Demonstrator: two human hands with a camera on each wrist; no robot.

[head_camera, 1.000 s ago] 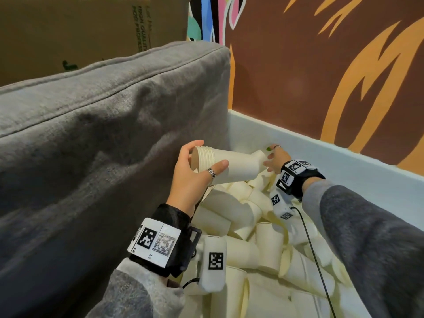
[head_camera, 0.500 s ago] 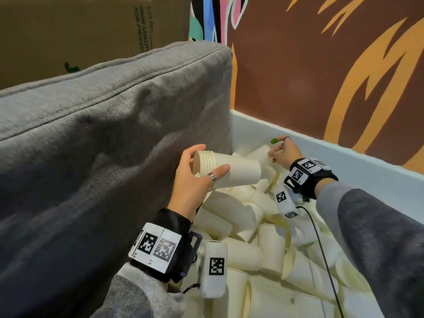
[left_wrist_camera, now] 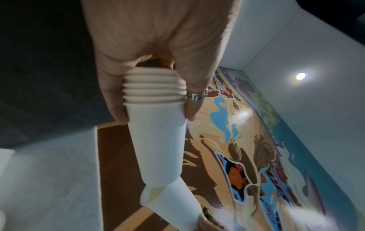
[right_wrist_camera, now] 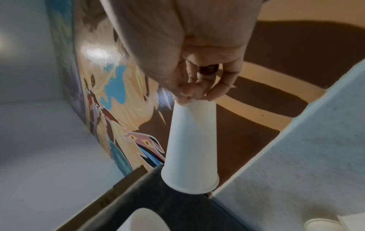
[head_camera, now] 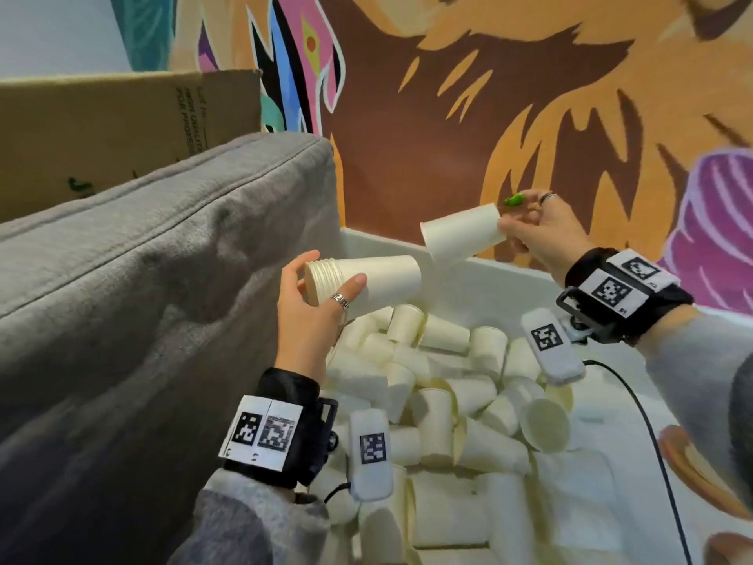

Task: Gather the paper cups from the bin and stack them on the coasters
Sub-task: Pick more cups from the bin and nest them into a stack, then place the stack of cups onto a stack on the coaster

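Painted mural wall [head_camera: 509,95] behind, brown and orange shapes, glossy. Grey fabric cushion [head_camera: 142,279], coarse weave with a piped seam, stands along the left of the white bin [head_camera: 481,279]. Bin holds a loose heap of paper cups [head_camera: 440,393], cream, tapered, rolled rims, lying every way. No coasters in view.

Left hand [head_camera: 309,320] curls around a nested stack [head_camera: 366,285] near its rim end; rims toward the palm, closed base pointing right. Several rolled rims show banded in the left wrist view.

Right hand [head_camera: 542,234] pinches a single cup [head_camera: 462,234] at its base with its fingertips, mouth facing the stack, just apart from it.

Judgement: step in hand is sleeving the single cup over the stack's base. Line up the two axes first; the cup sits tilted. Thin paper wall, so push lightly, or the rim may crumple.
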